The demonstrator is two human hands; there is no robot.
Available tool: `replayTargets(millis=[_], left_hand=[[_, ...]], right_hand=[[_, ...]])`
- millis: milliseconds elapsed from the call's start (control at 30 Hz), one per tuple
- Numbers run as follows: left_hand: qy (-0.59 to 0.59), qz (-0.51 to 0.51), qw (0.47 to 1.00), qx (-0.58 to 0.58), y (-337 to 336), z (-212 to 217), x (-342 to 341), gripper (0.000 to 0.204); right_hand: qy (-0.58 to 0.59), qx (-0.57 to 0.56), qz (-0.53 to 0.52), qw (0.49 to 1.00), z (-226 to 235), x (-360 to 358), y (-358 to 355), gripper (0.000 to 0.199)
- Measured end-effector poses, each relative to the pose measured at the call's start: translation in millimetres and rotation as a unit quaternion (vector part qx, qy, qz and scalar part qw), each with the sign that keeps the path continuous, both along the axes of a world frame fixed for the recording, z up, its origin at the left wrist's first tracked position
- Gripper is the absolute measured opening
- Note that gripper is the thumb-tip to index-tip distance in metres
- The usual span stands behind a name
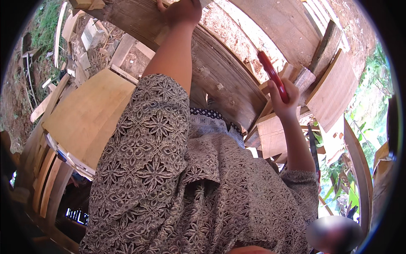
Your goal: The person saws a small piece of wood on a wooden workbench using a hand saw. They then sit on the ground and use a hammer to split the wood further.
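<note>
Red-handled tool in the right hand, long plank beneath the left

In the head view, the right hand [285, 96] is wrapped around the lower part of a red-handled tool [268, 67]; the handle slants toward the upper left, and its working end is too fine to make out against the pale ground. The left hand [184, 15] is at the top edge, against a long weathered plank [228, 82]; whether its fingers grip or merely press, I cannot tell. The plank runs from upper left down to lower right, a shallower slant than the handle's, and lies to the left of the right hand. The left hand is the nearer one, apparently touching it, while the tool appears beyond the plank's far edge. A pale board [91, 116] lies left of the patterned left sleeve [148, 139]
</note>
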State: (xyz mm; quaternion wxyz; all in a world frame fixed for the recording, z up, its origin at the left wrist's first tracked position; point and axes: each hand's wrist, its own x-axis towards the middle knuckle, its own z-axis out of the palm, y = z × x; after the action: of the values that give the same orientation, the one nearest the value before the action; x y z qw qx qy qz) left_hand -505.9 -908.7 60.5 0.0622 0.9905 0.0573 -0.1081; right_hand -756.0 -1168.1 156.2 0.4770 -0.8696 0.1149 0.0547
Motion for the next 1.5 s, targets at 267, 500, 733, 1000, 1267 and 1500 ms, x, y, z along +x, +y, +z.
replayTargets(millis=[267, 500, 733, 1000, 1267, 1500], left_hand=[[-0.08, -0.036, 0.996, 0.016, 0, -11, -2, 0.063], [-0.102, -0.044, 0.993, 0.031, 2, -18, -2, 0.064], [-0.109, -0.062, 0.992, 0.028, 4, -9, -4, 0.065], [-0.095, -0.051, 0.994, -0.01, 2, -6, -3, 0.064], [-0.038, -0.015, 0.999, 0.003, 0, -11, -1, 0.06], [-0.088, -0.065, 0.994, 0.028, 1, -20, -5, 0.059]], right_hand=[[-0.04, 0.042, -0.03, 0.998, 36, 12, 4, 0.026], [-0.031, 0.031, -0.033, 0.998, 26, 47, 33, 0.034], [-0.033, 0.025, -0.027, 0.999, 18, 52, 33, 0.034], [0.022, -0.016, -0.022, 0.999, 26, 19, 14, 0.027], [0.02, 0.048, -0.072, 0.996, 63, -28, -26, 0.03], [0.021, 0.012, -0.016, 1.0, 59, 20, 8, 0.027]])
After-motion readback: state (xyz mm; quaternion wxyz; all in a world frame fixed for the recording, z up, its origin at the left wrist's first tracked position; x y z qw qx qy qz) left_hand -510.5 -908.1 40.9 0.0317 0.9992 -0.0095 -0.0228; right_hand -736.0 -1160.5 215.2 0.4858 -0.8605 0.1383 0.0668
